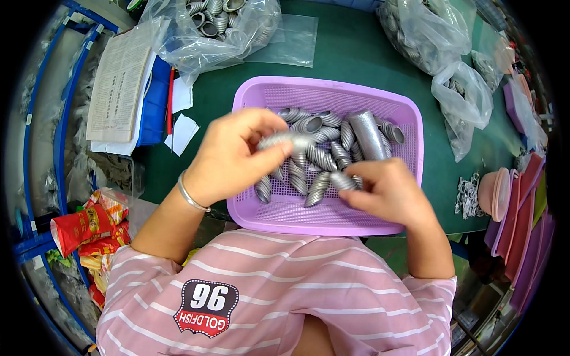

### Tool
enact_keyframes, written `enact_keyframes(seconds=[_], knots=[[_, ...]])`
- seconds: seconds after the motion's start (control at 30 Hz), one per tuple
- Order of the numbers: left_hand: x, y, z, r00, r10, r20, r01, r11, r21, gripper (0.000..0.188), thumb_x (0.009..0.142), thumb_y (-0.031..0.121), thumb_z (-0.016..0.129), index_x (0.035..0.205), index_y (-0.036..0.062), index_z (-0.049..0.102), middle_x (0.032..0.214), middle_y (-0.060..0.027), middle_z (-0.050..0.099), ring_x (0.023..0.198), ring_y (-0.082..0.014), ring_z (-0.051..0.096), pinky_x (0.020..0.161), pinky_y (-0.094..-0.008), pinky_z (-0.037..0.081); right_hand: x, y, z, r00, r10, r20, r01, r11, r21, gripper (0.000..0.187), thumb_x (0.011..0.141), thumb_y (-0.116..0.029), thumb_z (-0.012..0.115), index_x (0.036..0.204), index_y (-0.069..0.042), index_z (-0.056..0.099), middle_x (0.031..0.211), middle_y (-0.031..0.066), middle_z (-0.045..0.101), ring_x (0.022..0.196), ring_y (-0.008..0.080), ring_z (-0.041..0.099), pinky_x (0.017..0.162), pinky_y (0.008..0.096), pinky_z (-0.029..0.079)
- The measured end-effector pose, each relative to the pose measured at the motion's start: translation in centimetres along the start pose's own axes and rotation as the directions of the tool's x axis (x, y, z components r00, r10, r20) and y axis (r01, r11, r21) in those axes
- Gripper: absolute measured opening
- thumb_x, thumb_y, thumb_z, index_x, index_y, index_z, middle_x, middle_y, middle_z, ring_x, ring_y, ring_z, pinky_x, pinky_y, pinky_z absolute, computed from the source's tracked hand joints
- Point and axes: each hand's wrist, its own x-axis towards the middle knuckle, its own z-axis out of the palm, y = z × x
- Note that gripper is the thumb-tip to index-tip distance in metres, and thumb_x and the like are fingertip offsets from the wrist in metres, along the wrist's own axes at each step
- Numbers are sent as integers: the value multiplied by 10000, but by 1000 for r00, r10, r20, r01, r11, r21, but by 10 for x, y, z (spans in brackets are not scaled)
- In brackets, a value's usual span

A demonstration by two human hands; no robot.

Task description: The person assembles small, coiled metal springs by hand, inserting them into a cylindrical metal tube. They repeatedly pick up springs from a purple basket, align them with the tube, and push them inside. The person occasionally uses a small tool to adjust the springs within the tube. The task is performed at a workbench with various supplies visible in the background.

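Note:
My left hand (228, 155) is raised over the left side of a purple plastic basket (314, 225), its thumb and fingers closed on a silvery ribbed metal tube (297, 141) that is smeared by motion. Low over the basket's right half, my right hand (389, 191) pinches another grey ribbed metal tube (341, 181) at its fingertips. Several short spiral-ribbed metal tubes (319, 188) lie loose in the basket. Among them a longer, smoother grey metal cylinder (368, 136) leans at the right.
Clear plastic bags of similar tubes stand at the back left (217, 29) and back right (421, 35). Printed papers (119, 86) lie on a blue tray at the left. Pink bowls (494, 193) and white tangled pieces (469, 196) sit at the right edge of the green table (332, 53).

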Motion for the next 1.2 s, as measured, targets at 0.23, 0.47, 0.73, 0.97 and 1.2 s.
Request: enact_keyframes(seconds=[0.23, 0.47, 0.73, 0.97, 1.2], knots=[[10, -2, -8, 779, 595, -197, -495, 777, 389, 331, 776, 27, 715, 1086, -14, 603, 1014, -105, 582, 902, -185, 590, 765, -286, 486, -10, 5, -2, 399, -197, -896, 607, 789, 96, 364, 718, -73, 779, 1031, 60, 649, 1000, 167, 667, 793, 215, 644, 680, 315, 512], [6, -11, 1, 925, 253, 285, -366, 799, 477, 403, 740, 114, 763, 1094, 14, 601, 1068, -155, 577, 987, -343, 579, 856, -377, 483, 5, 26, 7, 875, -232, -425, 49, 916, -399, 644, 702, -161, 786, 1240, 39, 493, 1047, 170, 574, 834, 350, 605, 745, 415, 505], [17, -7, 13, 886, 257, 385, -426, 778, 461, 378, 746, 113, 756, 1065, -7, 593, 1041, -157, 588, 974, -345, 582, 848, -385, 480, 9, 45, 11, 912, 61, -405, -114, 988, -109, 589, 740, -167, 727, 1242, 30, 490, 1049, 227, 611, 926, 401, 623, 785, 426, 516], [41, 2, 33, 824, 390, 412, -562, 655, 505, 366, 738, 88, 743, 1053, 1, 578, 1015, -160, 592, 943, -349, 573, 816, -399, 476, -35, 57, -20, 576, 413, -706, 152, 794, 589, 507, 825, -110, 706, 1266, 12, 488, 971, 58, 592, 836, 96, 550, 728, 230, 449], [104, 10, 123, 690, 555, 465, -721, 463, 516, 370, 775, 102, 686, 1117, 31, 563, 1085, -126, 590, 1010, -310, 576, 834, -408, 471, -70, 132, 14, 478, 503, -720, -383, 857, 345, 513, 840, -142, 647, 1292, 5, 455, 1174, 233, 580, 1058, 323, 589, 919, 375, 448]])
